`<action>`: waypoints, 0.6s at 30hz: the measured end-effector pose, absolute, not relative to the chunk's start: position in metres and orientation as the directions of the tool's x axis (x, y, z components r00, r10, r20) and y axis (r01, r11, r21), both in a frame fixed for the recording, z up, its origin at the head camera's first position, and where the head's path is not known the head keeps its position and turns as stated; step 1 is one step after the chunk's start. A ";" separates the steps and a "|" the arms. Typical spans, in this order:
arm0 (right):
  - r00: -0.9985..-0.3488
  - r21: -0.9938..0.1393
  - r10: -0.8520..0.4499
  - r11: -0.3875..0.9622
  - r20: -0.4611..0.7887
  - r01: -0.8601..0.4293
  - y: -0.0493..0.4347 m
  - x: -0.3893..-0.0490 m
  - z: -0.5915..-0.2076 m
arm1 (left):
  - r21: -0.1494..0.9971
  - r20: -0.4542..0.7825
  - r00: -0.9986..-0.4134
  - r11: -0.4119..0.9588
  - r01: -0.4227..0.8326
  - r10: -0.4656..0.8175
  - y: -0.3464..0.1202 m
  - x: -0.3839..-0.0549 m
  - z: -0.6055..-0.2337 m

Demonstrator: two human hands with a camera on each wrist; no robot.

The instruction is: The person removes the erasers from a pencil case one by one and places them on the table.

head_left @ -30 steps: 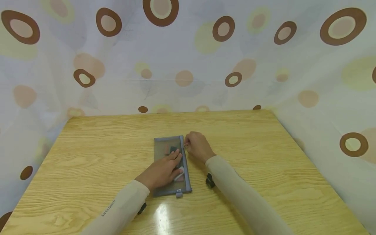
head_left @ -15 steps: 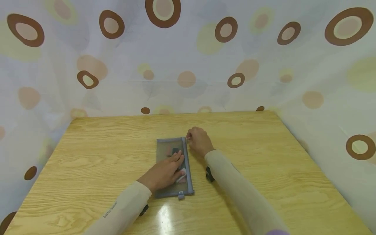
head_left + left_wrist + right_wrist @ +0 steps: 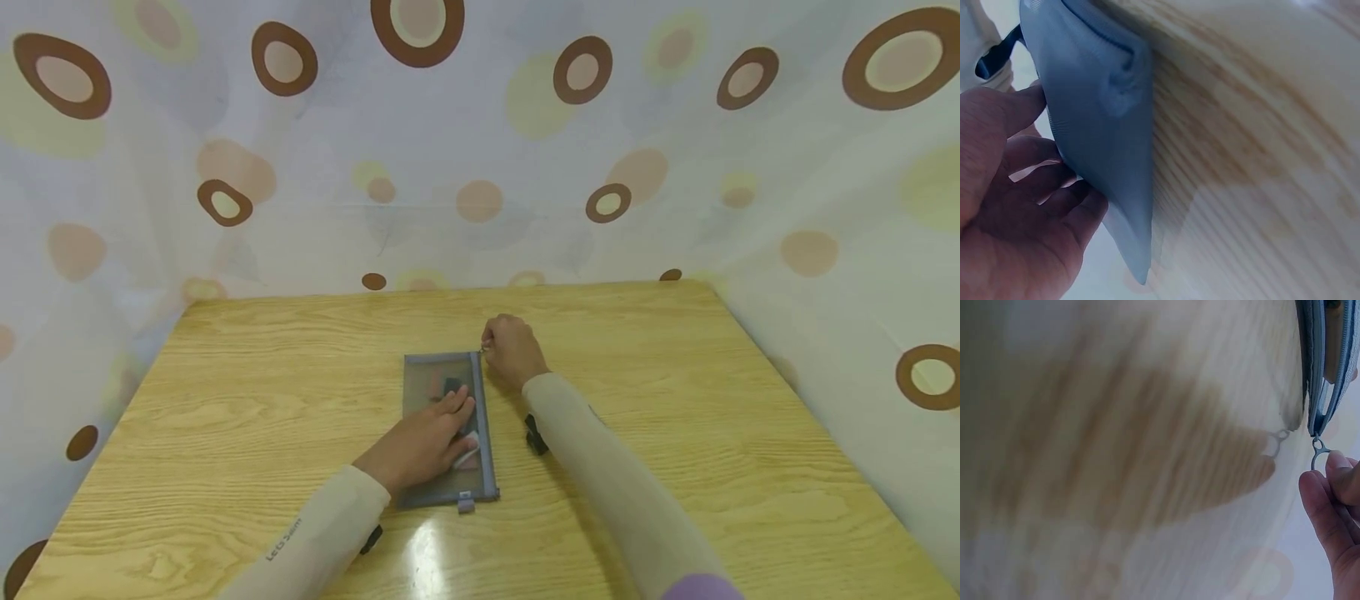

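Observation:
A grey see-through zip pouch (image 3: 420, 387) lies flat on the wooden table, its zip edge (image 3: 486, 442) on the right. Through it show a dark item (image 3: 452, 385) and a white item (image 3: 467, 450). My left hand (image 3: 416, 442) rests on the pouch with fairly straight fingers; in the left wrist view its fingers lie against the pouch (image 3: 1097, 94). At the pouch's far right corner, my right hand (image 3: 514, 354) pinches the ring-shaped zipper pull (image 3: 1317, 450) between thumb and finger. The two zip edges (image 3: 1319, 375) stand apart there, with a light brown thing between them.
The wooden table (image 3: 285, 358) extends around the pouch on all sides. A fabric tab (image 3: 466, 504) sticks out at the pouch's near edge. Behind and beside the table hangs a white sheet (image 3: 420, 242) with brown and yellow circles.
My right hand has moved away from me along the zip edge, up to the pouch's far corner, with the zipper pull. My left hand stays on the pouch.

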State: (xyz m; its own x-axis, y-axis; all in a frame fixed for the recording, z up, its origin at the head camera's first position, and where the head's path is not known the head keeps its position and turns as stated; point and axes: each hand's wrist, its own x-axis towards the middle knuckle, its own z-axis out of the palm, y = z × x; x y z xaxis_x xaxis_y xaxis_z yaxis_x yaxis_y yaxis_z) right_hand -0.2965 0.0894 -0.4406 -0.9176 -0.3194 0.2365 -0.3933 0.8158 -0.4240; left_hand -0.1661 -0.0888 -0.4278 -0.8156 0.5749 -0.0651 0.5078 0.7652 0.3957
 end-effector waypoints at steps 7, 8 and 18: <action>-0.933 -0.441 -0.313 0.822 0.176 -0.359 0.092 -0.297 -0.437 | 0.393 -0.052 -0.813 0.760 0.518 0.580 -0.088 -0.164 -0.427; -0.936 -0.456 -0.315 0.818 0.157 -0.352 0.092 -0.297 -0.435 | 0.392 -0.050 -0.812 0.759 0.519 0.581 -0.088 -0.164 -0.427; -0.927 -0.525 -0.367 0.775 0.081 -0.353 0.110 -0.292 -0.422 | 0.400 -0.084 -0.807 0.762 0.510 0.584 -0.090 -0.165 -0.421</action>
State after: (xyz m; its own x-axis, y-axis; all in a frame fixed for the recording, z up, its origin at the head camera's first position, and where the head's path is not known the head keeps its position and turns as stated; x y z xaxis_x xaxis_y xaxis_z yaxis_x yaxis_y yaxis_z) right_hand -0.2918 0.1097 -0.4219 -0.9267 -0.3669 0.0813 -0.3527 0.7745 -0.5251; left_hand -0.1646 -0.0898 -0.4207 -0.8071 0.5843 -0.0844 0.5097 0.7618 0.3998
